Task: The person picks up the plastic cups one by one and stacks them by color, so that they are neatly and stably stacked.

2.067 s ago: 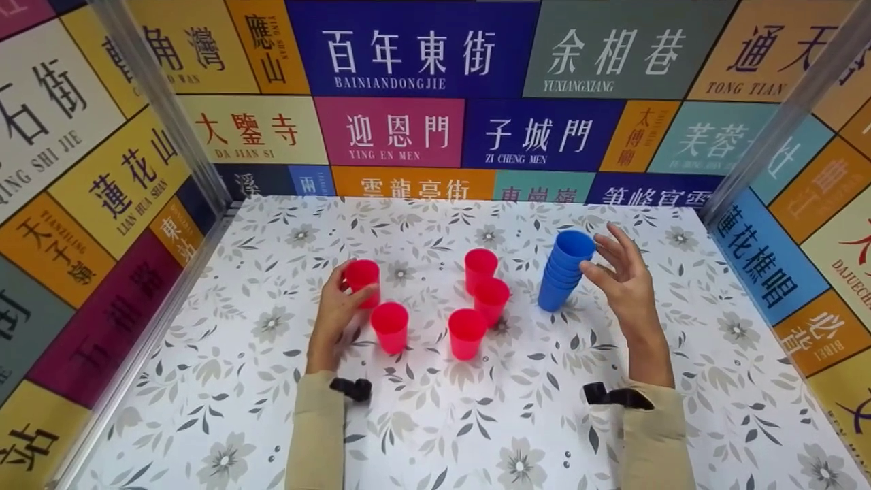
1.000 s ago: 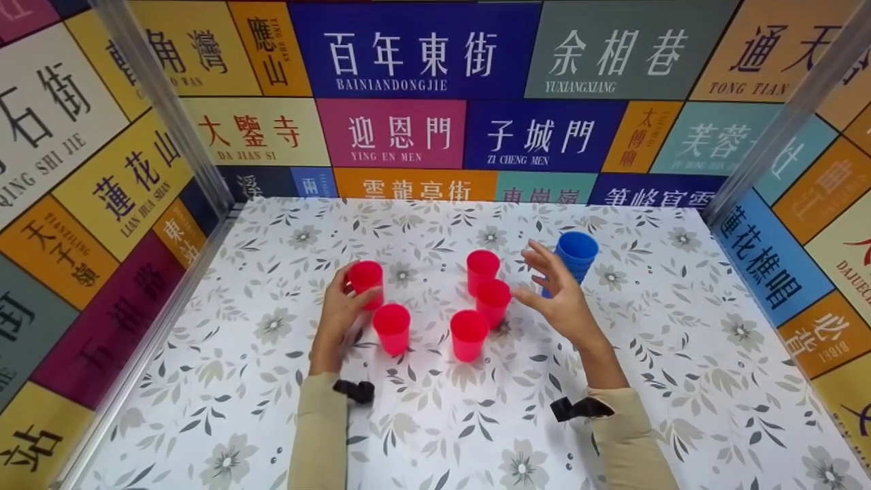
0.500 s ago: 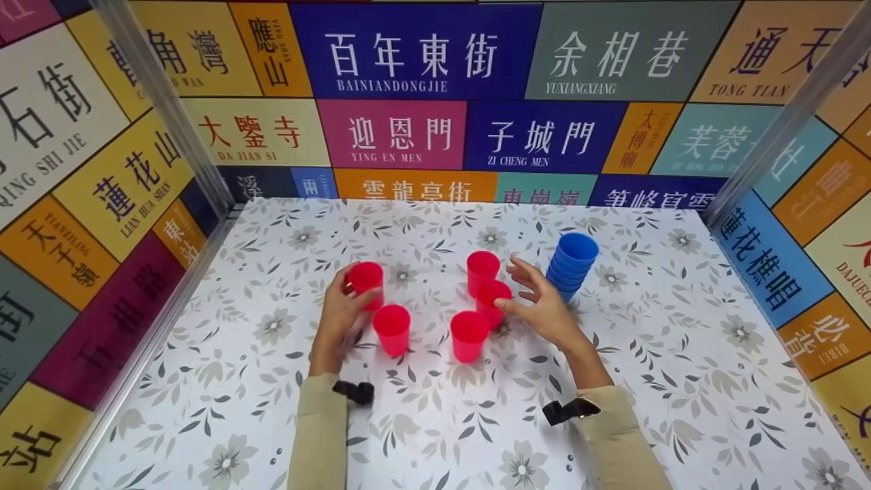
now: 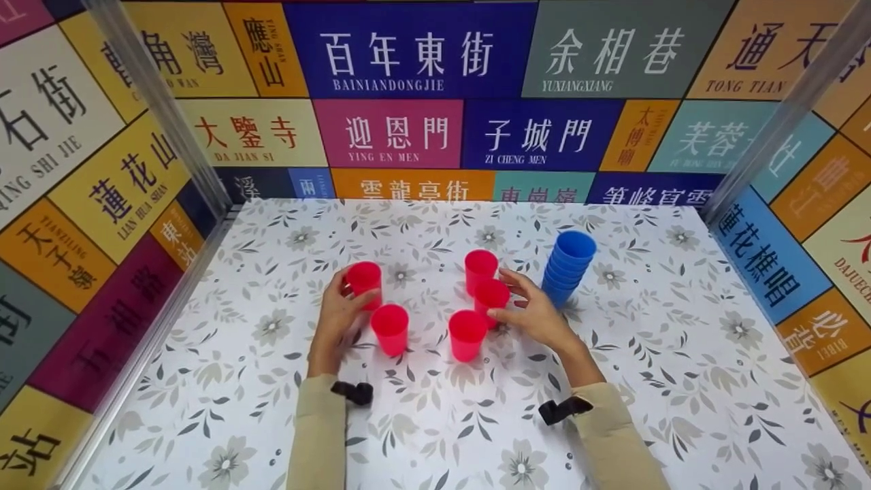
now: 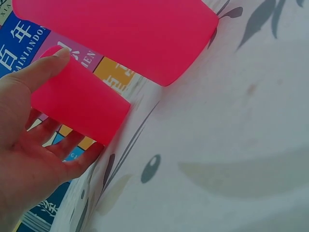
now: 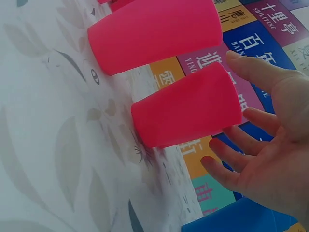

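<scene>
In the head view, my left hand holds the far-left red cup, thumb on its near side and fingers around its outer side. In the left wrist view, the thumb lies over this cup, which stands upright on the table. My right hand is beside the middle cup of the three red ones on the right. In the right wrist view, its fingers are spread about that cup, loosely bent and not closed on it. A stack of blue cups stands just behind the right hand.
Another red cup stands nearer me on the left. On the right, one red cup is farther back and one red cup nearer. The floral white tabletop meets sign-covered walls at the back and sides.
My right hand has moved left from the blue stack's right side, past the stack, to the middle right red cup. The left hand stays on its cup; the cups stand where they were.
</scene>
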`<state>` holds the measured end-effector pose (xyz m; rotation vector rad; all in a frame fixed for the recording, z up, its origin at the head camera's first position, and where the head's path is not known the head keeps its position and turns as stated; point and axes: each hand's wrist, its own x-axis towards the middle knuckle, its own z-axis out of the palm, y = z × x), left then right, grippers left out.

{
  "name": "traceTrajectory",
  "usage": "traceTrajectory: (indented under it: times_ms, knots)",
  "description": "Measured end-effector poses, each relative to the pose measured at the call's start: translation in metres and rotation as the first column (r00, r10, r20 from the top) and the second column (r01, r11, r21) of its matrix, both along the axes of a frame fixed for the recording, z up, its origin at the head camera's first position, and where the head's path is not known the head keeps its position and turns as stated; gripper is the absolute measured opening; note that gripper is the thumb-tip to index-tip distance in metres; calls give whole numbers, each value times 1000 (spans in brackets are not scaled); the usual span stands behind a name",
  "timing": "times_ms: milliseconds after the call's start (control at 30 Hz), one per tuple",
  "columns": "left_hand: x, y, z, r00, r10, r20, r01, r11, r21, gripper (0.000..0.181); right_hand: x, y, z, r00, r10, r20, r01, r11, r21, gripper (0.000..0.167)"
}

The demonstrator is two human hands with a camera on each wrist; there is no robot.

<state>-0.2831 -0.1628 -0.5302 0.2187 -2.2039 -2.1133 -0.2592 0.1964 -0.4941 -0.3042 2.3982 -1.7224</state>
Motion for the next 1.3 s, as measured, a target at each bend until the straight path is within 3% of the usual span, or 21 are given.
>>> traceTrajectory:
  times_ms: [133,300,533,700,900,1000,1167,1300]
  knots:
    - [0,0,-1,1000,1,15,-2,1000,30,73,-2,-2,-6,1000,-17,19,17,999,32,86]
    - [-1,0,-1,999,9,54,-12,998,56,73,-5,-5,-13,999,-29,-16,29,999,16,81]
    - [-1,2,0,999,6,43,-9,998,58,72,-5,-6,-16,998,-57,-14,57,998,-9,76]
    - [1,2,0,999,9,54,-13,996,85,72,-4,-8,-12,997,-77,14,77,997,-9,75]
    - [1,3,0,998,2,65,-10,993,121,76,0,-10,5,994,-109,-1,109,993,-42,76]
    - [1,1,-1,998,-7,60,1,995,95,76,4,-12,12,995,-96,2,96,994,-60,76]
    - [2,-5,-3,1000,-12,1,12,999,-33,72,9,-18,18,998,-66,7,67,991,-118,72]
    - [1,-7,-4,1000,-15,-21,13,997,-80,71,8,-22,24,998,-56,4,56,988,-145,72]
